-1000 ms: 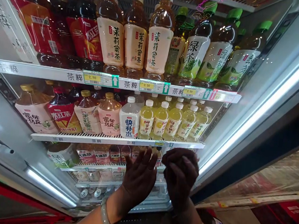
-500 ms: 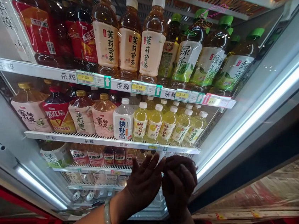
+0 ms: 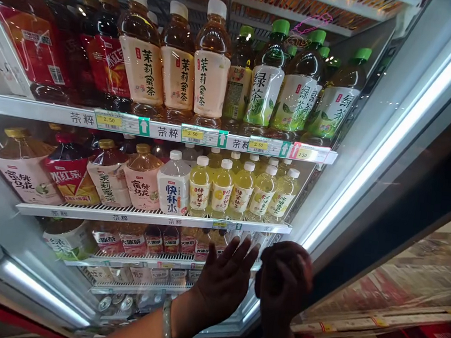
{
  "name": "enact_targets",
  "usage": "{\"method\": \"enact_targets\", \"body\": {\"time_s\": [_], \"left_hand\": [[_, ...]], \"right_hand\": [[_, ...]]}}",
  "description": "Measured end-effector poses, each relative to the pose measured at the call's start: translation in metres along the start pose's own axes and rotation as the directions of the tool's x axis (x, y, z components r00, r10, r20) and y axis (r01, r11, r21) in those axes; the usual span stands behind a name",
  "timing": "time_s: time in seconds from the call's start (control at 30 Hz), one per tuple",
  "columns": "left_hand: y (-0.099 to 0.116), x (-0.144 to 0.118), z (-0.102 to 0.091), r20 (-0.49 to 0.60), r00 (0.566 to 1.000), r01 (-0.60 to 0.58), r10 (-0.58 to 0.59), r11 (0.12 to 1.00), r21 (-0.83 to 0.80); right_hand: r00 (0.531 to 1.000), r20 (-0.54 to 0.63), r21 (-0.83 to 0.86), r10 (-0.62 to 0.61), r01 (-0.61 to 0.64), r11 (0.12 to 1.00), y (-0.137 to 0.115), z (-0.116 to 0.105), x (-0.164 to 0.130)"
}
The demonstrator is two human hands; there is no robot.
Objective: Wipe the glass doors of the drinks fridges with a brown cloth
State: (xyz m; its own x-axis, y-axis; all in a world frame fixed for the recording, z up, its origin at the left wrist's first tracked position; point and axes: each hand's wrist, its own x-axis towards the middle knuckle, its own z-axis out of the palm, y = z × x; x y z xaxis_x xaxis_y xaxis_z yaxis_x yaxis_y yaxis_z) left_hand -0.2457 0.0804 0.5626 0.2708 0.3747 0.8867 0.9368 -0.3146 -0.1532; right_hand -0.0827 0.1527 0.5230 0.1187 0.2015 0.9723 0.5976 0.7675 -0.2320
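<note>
The left hand (image 3: 225, 279) is raised with its back to the camera, fingers spread and pointing up toward the lower shelves of an open drinks cooler (image 3: 374, 168); its palm side is hidden, so whether it touches anything cannot be told. A pale bangle (image 3: 167, 328) circles that wrist. Just beside it, the right hand (image 3: 284, 282) is curled into a loose fist, knuckles up, and whether it grips something is not visible. Both hands sit in front of the third shelf down, where small red-labelled tea bottles (image 3: 169, 239) stand upright in a row, long axes vertical, caps up, labels facing out. On the shelf above, small yellow drink bottles (image 3: 223, 187) with white caps stand upright beside a white-labelled bottle (image 3: 173, 185). The top shelf in view carries tall jasmine tea bottles (image 3: 183, 68) and green-capped green tea bottles (image 3: 299, 85), all upright, above price tags (image 3: 192, 134) on the shelf rail.
</note>
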Motion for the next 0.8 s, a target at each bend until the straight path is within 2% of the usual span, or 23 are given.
{"method": "enact_targets", "body": {"time_s": [0.07,0.13,0.27,0.37,0.47,0.53,0.63,0.73,0.8], "left_hand": [[0.002,0.001,0.002,0.006,1.000,-0.019,0.019,0.999,-0.028],[0.003,0.004,0.003,0.019,1.000,-0.019,0.020,0.999,-0.038],[0.004,0.001,0.005,0.048,0.999,-0.011,0.011,1.000,0.008],[0.005,-0.012,0.011,0.059,0.998,-0.003,0.002,1.000,0.026],[0.005,-0.027,0.015,0.059,0.998,-0.012,0.010,1.000,0.022],[0.004,-0.032,0.014,0.070,0.997,-0.017,0.016,1.000,0.014],[0.000,-0.034,0.009,0.072,0.997,0.017,-0.017,1.000,0.012],[-0.007,-0.039,0.002,0.060,0.997,0.042,-0.044,0.998,0.040],[-0.012,-0.047,-0.001,0.066,0.996,0.052,-0.056,0.997,0.063]], "right_hand": [[0.999,0.016,0.064,-0.044,0.043,0.997,-0.014,0.006,0.000],[0.998,0.020,0.077,-0.066,0.064,0.995,-0.017,0.007,0.011],[0.999,0.012,-0.038,-0.034,0.034,0.999,0.015,-0.007,0.023],[0.998,0.023,-0.067,0.064,-0.062,0.996,0.029,-0.015,-0.001],[0.991,0.050,-0.051,0.120,-0.118,0.992,0.008,-0.009,-0.034],[0.990,0.101,0.015,0.097,-0.099,0.995,-0.015,-0.001,-0.041],[0.990,0.140,0.106,-0.004,-0.011,0.994,-0.032,0.007,-0.024],[0.991,0.113,0.036,-0.075,0.071,0.997,-0.016,0.002,0.003],[0.994,0.089,-0.026,-0.056,0.059,0.998,-0.002,-0.004,0.006]]}}
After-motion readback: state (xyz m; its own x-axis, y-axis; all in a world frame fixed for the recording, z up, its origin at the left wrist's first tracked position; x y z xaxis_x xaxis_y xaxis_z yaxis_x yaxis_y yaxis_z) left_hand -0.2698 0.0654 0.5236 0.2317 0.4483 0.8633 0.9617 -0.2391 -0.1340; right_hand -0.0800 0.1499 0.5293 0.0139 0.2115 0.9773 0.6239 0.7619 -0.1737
